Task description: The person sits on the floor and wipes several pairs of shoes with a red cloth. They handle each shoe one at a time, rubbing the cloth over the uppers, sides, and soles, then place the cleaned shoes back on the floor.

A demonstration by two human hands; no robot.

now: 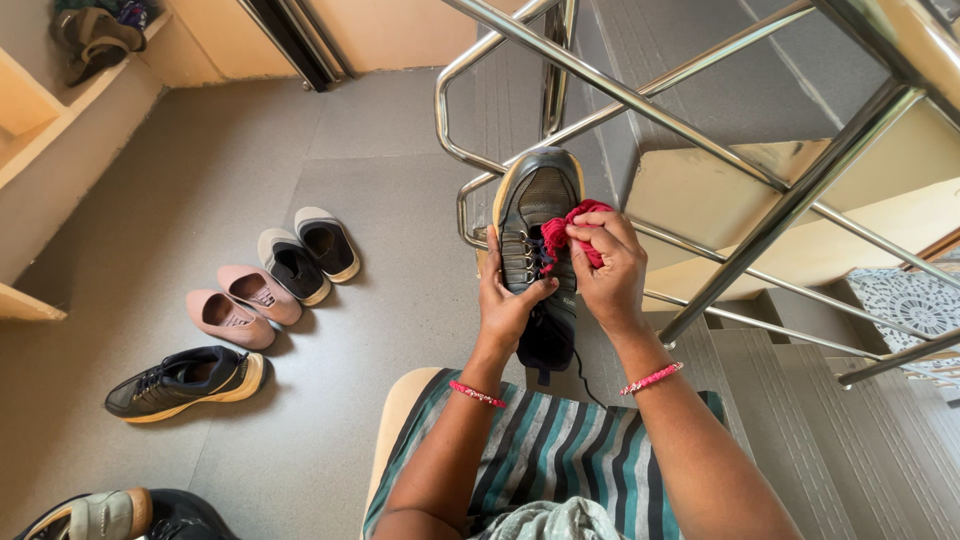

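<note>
A dark grey and black lace-up sneaker with a tan sole is held up in front of me, toe pointing away. My left hand grips its left side near the laces, thumb across the tongue. My right hand pinches a bunched red cloth against the shoe's upper by the laces. Both wrists wear pink bead bracelets. A black lace end hangs down below the shoe over my striped lap.
On the grey floor to the left lie a matching black sneaker, a pink pair and a grey-and-cream pair. A steel stair railing crosses right of the shoe, with steps below it. More footwear sits at bottom left.
</note>
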